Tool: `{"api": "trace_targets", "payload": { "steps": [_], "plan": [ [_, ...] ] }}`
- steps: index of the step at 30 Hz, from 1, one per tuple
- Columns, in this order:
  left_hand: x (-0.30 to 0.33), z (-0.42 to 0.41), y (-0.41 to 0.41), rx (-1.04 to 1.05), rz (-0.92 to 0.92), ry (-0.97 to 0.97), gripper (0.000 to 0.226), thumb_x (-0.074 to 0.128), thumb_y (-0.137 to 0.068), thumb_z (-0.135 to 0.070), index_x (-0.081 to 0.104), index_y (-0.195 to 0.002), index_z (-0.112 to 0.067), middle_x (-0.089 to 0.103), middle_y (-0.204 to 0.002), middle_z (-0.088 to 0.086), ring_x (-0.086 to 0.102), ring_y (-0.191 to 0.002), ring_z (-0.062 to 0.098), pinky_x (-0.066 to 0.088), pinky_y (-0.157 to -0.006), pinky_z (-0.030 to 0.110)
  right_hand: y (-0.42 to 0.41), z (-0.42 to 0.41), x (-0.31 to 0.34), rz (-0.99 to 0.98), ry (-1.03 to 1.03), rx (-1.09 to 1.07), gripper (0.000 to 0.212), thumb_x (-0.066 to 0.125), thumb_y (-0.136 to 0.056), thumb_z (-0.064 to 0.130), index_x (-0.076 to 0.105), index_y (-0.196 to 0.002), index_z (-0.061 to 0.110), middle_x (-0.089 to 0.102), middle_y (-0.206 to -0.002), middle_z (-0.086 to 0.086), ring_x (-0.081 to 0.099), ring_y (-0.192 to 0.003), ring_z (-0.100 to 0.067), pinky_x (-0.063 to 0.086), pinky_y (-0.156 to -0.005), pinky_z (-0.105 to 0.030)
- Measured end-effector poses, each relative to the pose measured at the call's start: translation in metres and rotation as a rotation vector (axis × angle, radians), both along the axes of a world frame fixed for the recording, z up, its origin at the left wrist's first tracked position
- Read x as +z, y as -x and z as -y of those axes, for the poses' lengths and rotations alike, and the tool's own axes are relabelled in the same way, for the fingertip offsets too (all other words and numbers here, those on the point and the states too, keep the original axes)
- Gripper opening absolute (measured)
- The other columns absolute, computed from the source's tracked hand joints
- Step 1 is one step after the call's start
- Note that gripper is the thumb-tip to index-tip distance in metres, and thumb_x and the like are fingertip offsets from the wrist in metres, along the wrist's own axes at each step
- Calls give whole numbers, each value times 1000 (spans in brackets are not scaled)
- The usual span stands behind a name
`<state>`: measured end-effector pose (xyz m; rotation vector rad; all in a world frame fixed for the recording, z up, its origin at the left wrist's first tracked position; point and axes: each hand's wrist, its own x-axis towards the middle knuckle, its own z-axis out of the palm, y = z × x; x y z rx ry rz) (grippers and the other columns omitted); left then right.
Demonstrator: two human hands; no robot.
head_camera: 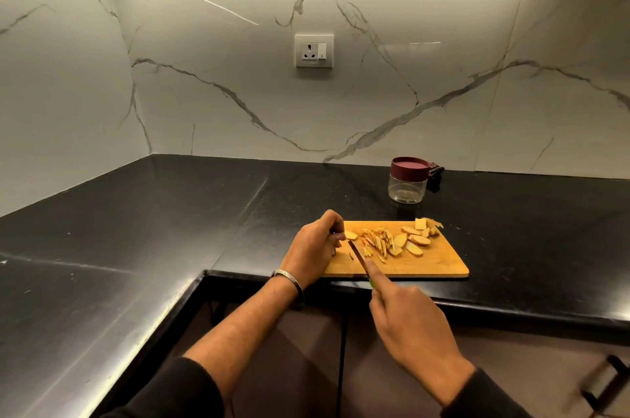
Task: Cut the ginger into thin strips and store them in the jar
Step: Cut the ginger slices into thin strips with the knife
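A wooden cutting board (439,264) lies at the black counter's (136,230) front edge. Behind the board stands the clear jar (407,184), maroon lid on. On the board, the right hand (405,318) grips a knife (358,255); the left hand (315,247) pinches a ginger piece (351,235). Pale yellow ginger slices (414,240) and thin strips (376,242) lie mid-board.

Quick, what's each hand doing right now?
Left hand: fingertips pinching a pale ginger slice on the wooden cutting board.
Right hand: gripping the green-handled knife.
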<state>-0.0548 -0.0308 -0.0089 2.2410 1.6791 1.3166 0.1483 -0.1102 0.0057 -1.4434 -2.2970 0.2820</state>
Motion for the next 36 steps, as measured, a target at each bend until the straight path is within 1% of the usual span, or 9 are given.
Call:
{"api": "trace_targets", "payload": {
  "steps": [3,7,11,16,19,23,28,31,36],
  "plan": [
    [-1,-3,2,46,59,-32,20,57,-94,0,53,-101,-18,61,-91,-3,63,-82,12,57,-65,35,3,-1,-1,47,0,25,58,34,-107,40,7,-158,44,52,-75,8,51,-65,-7,36,-55,-21],
    [-2,-4,3,51,51,-50,17,59,-92,1,57,-100,-14,61,-93,-2,60,-84,12,57,-70,34,0,-9,0,94,-30,22,57,32,-107,41,5,-157,48,48,-76,9,47,-67,-6,40,-63,-23],
    [-2,-5,3,35,33,-46,17,60,-92,1,59,-100,-14,62,-95,-2,61,-86,10,56,-76,30,-13,-24,6,107,-19,-25,56,32,-107,41,7,-157,48,50,-77,9,48,-66,-5,36,-56,-18],
    [-3,-6,3,25,26,-37,18,61,-93,-1,62,-102,-15,64,-98,-4,61,-88,8,55,-78,27,-16,-30,8,102,-36,-14,57,33,-107,42,5,-156,50,55,-78,9,53,-69,-7,43,-60,-20],
    [-3,-6,4,21,21,-38,18,61,-92,-1,63,-101,-16,64,-97,-6,61,-88,7,56,-77,28,-11,-25,5,133,-51,28,58,31,-107,41,-1,-154,51,57,-82,9,53,-71,-7,38,-55,-20],
    [-3,-5,4,17,15,-31,16,62,-93,-4,64,-102,-17,65,-98,-6,61,-88,6,55,-78,26,-15,-34,6,149,-40,-37,57,32,-107,41,4,-156,48,53,-79,9,51,-70,-5,36,-56,-20],
    [-4,-8,3,45,-23,-11,19,63,-95,-21,66,-113,-21,64,-102,-8,59,-88,5,54,-79,23,-17,-38,8,150,-22,-66,54,32,-107,42,11,-157,46,54,-80,9,51,-71,-6,40,-59,-22],
    [-3,-11,3,67,-94,47,27,64,-94,-30,65,-121,-26,60,-114,-9,56,-88,3,50,-77,15,-16,-39,5,137,-25,-67,54,32,-107,41,13,-157,46,55,-81,9,53,-73,-6,46,-65,-24],
    [4,-23,-6,168,-236,262,45,54,-95,-52,50,-138,-41,50,-133,-11,56,-105,8,54,-88,32,-17,-40,3,128,-32,-67,54,32,-107,41,14,-157,46,56,-83,9,53,-74,-6,43,-64,-24]
  ]
}}
